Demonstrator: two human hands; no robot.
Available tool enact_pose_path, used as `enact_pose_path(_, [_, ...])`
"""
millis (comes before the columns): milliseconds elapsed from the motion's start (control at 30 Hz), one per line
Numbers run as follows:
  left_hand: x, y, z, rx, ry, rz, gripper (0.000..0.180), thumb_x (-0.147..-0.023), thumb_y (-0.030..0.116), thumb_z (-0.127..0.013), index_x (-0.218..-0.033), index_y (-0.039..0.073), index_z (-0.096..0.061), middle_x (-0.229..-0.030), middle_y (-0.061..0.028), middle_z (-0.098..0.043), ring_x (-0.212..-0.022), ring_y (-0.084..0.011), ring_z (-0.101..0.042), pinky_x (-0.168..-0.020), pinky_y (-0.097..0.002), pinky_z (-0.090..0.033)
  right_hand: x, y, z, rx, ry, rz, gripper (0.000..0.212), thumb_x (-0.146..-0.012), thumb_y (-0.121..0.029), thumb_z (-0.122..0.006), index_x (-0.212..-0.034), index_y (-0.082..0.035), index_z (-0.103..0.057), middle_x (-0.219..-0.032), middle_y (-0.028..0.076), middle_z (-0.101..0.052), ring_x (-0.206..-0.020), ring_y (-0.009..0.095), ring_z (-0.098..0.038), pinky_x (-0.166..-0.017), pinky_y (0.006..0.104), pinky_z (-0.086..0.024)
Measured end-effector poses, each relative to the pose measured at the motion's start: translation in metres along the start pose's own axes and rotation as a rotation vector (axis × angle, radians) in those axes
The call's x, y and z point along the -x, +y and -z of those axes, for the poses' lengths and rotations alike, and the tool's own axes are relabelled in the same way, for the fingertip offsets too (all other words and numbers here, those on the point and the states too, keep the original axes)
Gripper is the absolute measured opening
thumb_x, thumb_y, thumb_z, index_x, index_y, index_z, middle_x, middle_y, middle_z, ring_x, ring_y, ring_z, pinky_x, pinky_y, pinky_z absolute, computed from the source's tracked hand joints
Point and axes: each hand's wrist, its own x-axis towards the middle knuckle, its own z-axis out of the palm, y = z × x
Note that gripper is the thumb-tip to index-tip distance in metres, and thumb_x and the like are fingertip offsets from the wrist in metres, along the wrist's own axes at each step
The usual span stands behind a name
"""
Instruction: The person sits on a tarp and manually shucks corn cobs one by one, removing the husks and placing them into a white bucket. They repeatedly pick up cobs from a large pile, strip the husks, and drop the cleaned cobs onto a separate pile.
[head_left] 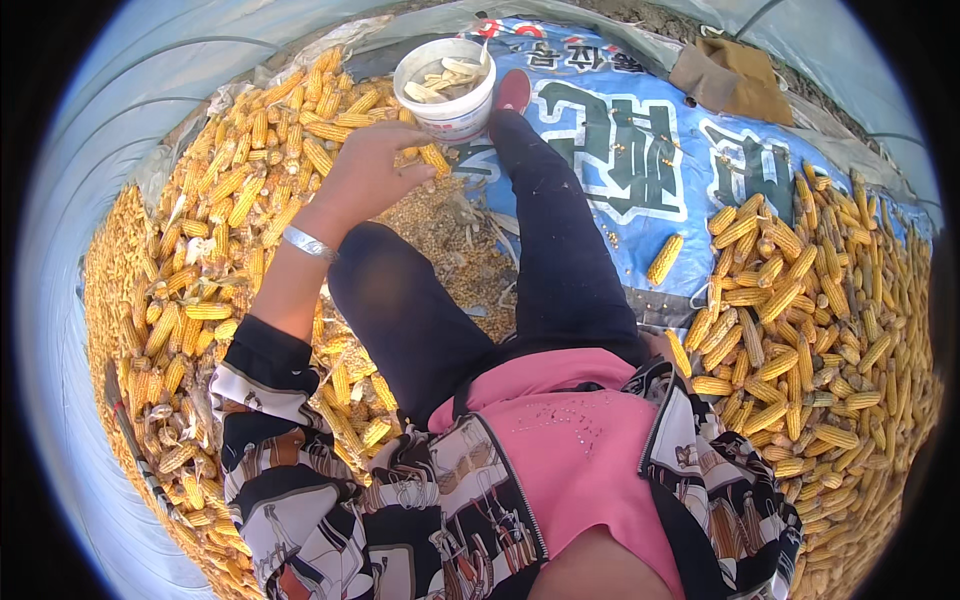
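My left hand [372,165] is raised over the near side of the corn pile, its fingers stretched out and the thumb apart. Just past the gap between thumb and fingers shows a yellow corn cob [434,158]; I see no grip on it. Beyond the fingertips stands a white bucket [455,118] with pale husk-like pieces [450,78] inside. A sliver of my right hand [656,346] shows at my right hip, its fingers hidden. Right beside it is a corn cob [679,354]; whether the hand holds it cannot be seen.
Piles of corn cobs lie on my left [240,190] and right [790,300]. Loose kernels [455,245] cover the ground between my legs. A blue printed sheet [600,150] spreads ahead, with a lone cob [664,259] and a brown sack [735,80] on it.
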Motion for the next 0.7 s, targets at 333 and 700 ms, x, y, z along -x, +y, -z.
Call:
enact_pose_path(333, [0.117,-0.015,-0.079,0.283,-0.477,0.439,0.040,-0.081,0.016,-0.073,-0.115,-0.004,-0.066,-0.105,-0.0161,-0.070,-0.091,-0.0234,-0.070,-0.083,-0.0337,-0.054,0.034,-0.103,-0.018,-0.110,0.063,-0.081,0.026,-0.087,-0.019,-0.064,-0.110,-0.007,-0.061,-0.090,0.001,-0.066,-0.074,0.012,-0.063,-0.064,0.0283,-0.049])
enact_pose_path(700, [0.100,-0.034,-0.088,0.306,-0.384,0.462,0.040,-0.081,0.020,-0.073,-0.114,-0.002,-0.067,-0.099,-0.0171,-0.071,-0.089,-0.0225,-0.070,-0.079,-0.0327,-0.054,0.078,-0.243,0.014,-0.270,0.416,0.344,0.023,-0.088,-0.015,-0.065,-0.110,-0.007,-0.060,-0.092,0.001,-0.064,-0.081,0.011,-0.062,-0.068,0.0253,-0.049])
